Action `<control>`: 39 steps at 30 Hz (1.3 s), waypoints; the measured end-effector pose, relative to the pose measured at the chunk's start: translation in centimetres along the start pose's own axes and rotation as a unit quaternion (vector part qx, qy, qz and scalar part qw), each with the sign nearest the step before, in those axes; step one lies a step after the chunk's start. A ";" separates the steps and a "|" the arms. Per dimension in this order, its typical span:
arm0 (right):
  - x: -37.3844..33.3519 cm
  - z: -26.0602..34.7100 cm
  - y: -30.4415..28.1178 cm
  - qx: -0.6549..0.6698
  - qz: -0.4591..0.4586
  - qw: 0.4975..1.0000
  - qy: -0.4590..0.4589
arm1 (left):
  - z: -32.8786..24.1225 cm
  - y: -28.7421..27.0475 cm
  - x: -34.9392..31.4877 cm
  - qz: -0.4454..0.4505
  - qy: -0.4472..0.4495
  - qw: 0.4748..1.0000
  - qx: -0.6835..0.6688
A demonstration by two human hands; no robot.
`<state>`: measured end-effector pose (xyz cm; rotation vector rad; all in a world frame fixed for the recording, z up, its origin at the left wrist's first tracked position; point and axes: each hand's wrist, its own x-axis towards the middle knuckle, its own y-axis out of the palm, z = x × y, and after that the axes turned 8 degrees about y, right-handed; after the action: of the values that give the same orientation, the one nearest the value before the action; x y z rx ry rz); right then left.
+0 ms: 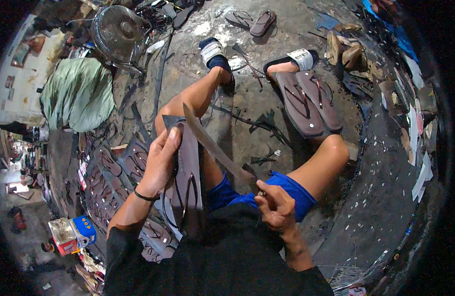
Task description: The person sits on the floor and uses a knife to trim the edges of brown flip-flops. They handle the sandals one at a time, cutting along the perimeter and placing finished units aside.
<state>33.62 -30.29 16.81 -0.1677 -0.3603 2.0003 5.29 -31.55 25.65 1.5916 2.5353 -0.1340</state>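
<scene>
The left hand [160, 160] is raised in front of the left thigh, its forearm angled up and inward, a dark band at the wrist. It grips a grey thong sandal [189, 155], the thumb pressed flat on the sole near its upper end, the fingers mostly hidden behind. The sandal stands nearly upright, a dark flap showing at its top edge. The right hand [277, 206] is low before the right thigh, fingers curled around the handle of a long, curved knife [212, 146]. The blade slants up and left, its tip beside the sandal's top; whether they touch, I cannot tell.

Around the hands, a pair of brown-grey sandals [306, 103] lies across the right lower leg, covering much of it. Rows of similar sandals [111, 180] crowd the left forearm's outer side. Black scraps [268, 123] litter the floor between the legs. Farther out are a fan [118, 33], a pale green cloth [78, 93], and another sandal pair [252, 22] beyond the feet.
</scene>
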 end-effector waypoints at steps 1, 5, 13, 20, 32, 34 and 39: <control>-0.6 -0.1 0.2 0.011 0.020 0.999 0.026 | 0.3 -0.2 -0.2 0.003 -0.005 1.000 -0.008; -2.3 -1.3 -0.3 0.022 0.058 0.997 0.043 | 2.2 -1.1 -0.4 0.030 -0.021 0.998 -0.041; 2.1 1.4 -3.9 -0.140 0.012 0.988 -0.068 | 2.0 0.4 0.4 0.136 -0.010 0.987 -0.087; 6.2 6.2 -7.7 -0.122 0.098 0.987 0.029 | 2.1 1.1 0.8 0.221 -0.058 0.972 -0.051; 12.7 9.2 -8.8 -0.097 0.219 0.967 0.091 | 0.2 4.8 1.6 0.279 -0.049 0.959 -0.019; 14.6 9.6 -8.8 -0.104 0.288 0.948 0.084 | 0.1 5.4 1.4 0.277 -0.052 0.959 0.008; 17.6 8.8 -7.6 -0.096 0.374 0.921 0.042 | -0.3 6.3 2.5 0.361 0.014 0.927 0.098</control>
<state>29.94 -13.01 28.36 -0.5864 -0.4844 2.6961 9.87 -26.56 25.50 2.4928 1.8243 -0.2812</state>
